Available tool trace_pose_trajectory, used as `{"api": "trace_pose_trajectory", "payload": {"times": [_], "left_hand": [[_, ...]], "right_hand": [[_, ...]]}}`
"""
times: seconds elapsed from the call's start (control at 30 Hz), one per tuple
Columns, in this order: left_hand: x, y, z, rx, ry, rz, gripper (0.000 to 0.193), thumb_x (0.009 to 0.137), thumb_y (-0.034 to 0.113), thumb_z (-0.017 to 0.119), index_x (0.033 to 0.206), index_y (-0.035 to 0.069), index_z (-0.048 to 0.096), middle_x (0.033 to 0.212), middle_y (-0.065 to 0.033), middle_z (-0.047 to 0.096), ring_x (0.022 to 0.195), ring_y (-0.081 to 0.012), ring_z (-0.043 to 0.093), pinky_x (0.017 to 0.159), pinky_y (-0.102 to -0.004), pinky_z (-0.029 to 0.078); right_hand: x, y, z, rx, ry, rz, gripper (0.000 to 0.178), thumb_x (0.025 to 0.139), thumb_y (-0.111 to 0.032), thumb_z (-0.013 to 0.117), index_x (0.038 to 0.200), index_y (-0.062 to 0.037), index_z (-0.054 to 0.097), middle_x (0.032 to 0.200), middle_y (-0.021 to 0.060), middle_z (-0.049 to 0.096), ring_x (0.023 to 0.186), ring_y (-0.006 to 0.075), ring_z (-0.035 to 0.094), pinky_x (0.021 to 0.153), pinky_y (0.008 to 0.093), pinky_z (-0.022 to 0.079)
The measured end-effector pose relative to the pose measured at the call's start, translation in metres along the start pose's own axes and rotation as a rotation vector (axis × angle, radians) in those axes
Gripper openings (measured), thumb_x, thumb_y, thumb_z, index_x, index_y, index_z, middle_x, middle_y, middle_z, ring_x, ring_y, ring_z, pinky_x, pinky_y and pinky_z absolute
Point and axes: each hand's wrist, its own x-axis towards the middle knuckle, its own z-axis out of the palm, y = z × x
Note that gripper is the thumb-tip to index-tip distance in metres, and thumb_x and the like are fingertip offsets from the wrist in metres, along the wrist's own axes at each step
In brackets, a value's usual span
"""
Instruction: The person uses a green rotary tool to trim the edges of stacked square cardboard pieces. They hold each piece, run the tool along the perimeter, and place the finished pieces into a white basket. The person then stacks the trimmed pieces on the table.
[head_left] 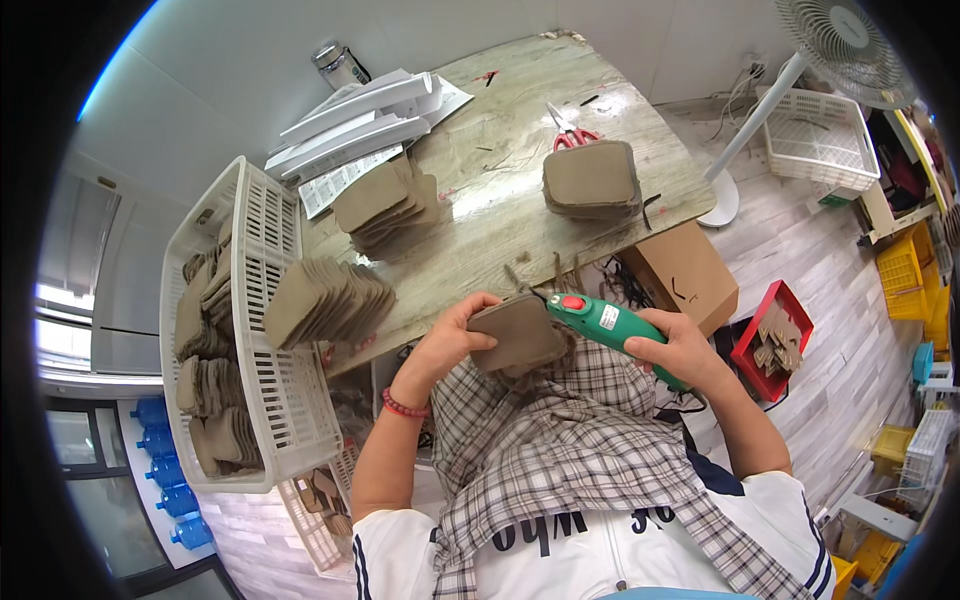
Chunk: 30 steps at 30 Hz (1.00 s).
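Observation:
My left hand grips a flat brown-grey pad with rounded corners, thumb on its upper face, over my lap. My right hand is wrapped round a green handheld electric tool with a red button. The tool's narrow dark tip is at the pad's far right corner; whether it touches cannot be made out. Beyond my hands on the table lie a neat stack of similar pads, a looser stack and a fanned row at the left edge.
A white crate filled with pads stands left of the table. Red-handled scissors, papers and a flask rest on the table. Right are a cardboard box, a red tray of scraps and a fan.

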Motion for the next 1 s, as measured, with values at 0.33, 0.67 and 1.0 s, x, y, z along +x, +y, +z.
{"api": "trace_pose_trajectory", "payload": {"times": [0.33,0.67,1.0], "left_hand": [[0.001,-0.018,-0.008,-0.286,0.235,0.145,0.011,0.086,0.004,0.07,0.096,0.002,0.067,0.089,-0.0034,0.071,0.077,-0.0105,0.065,0.072,-0.0256,0.052],[0.005,-0.02,0.001,-0.199,0.249,0.135,0.011,0.084,0.004,0.072,0.094,0.001,0.068,0.087,-0.0039,0.071,0.075,-0.0096,0.065,0.071,-0.025,0.052],[0.006,-0.009,0.011,-0.143,0.097,0.039,0.016,0.081,0.0,0.072,0.097,0.0,0.069,0.087,-0.0035,0.071,0.076,-0.0096,0.065,0.071,-0.0238,0.052]], "right_hand": [[-0.002,0.017,-0.007,-0.063,-0.048,0.054,0.036,0.087,-0.025,0.073,0.108,0.0025,0.066,0.074,0.0014,0.062,0.062,0.0068,0.056,0.058,0.0246,0.046],[-0.003,0.007,0.0,-0.184,-0.041,0.063,0.041,0.085,-0.028,0.076,0.112,0.0009,0.066,0.076,0.0027,0.064,0.064,0.0079,0.059,0.06,0.0252,0.048],[0.007,0.005,0.007,-0.161,-0.072,0.038,0.042,0.085,-0.03,0.075,0.113,0.0013,0.066,0.076,0.0033,0.064,0.066,0.0088,0.059,0.06,0.0263,0.048]]}}
